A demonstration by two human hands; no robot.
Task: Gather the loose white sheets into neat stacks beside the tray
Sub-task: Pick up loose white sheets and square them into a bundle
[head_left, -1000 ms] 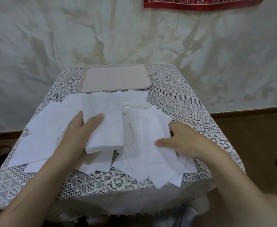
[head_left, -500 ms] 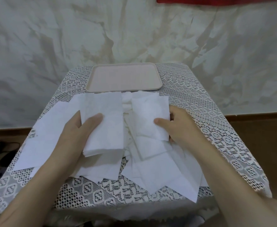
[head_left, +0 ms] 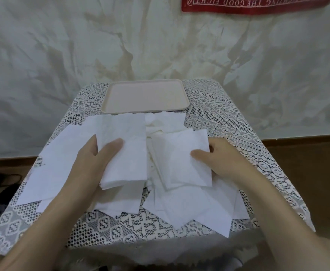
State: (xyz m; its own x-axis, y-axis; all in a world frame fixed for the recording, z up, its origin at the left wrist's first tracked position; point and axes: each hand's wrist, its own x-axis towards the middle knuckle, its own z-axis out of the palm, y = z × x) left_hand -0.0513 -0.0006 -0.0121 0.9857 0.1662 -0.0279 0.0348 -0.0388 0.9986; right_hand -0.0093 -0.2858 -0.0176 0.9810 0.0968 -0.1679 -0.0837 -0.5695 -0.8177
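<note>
Left hand (head_left: 93, 161) is gripping a stack of white sheets (head_left: 123, 153) as right hand (head_left: 226, 161) is pinching a smaller bundle (head_left: 181, 163), just before the tray (head_left: 146, 94); loose sheets (head_left: 189, 208) lying near the lace tablecloth (head_left: 140, 227) edge risk being swept off.

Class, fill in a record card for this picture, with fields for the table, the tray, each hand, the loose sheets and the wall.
Table: covered by a lace cloth
Tray: pale, nothing in it, at the far edge
Left hand: holds the left stack, thumb on top
Right hand: holds the right stack, thumb on top
Loose sheets: overlapping, spread under and around both stacks, in front of the tray
Wall: red banner at top right
</note>
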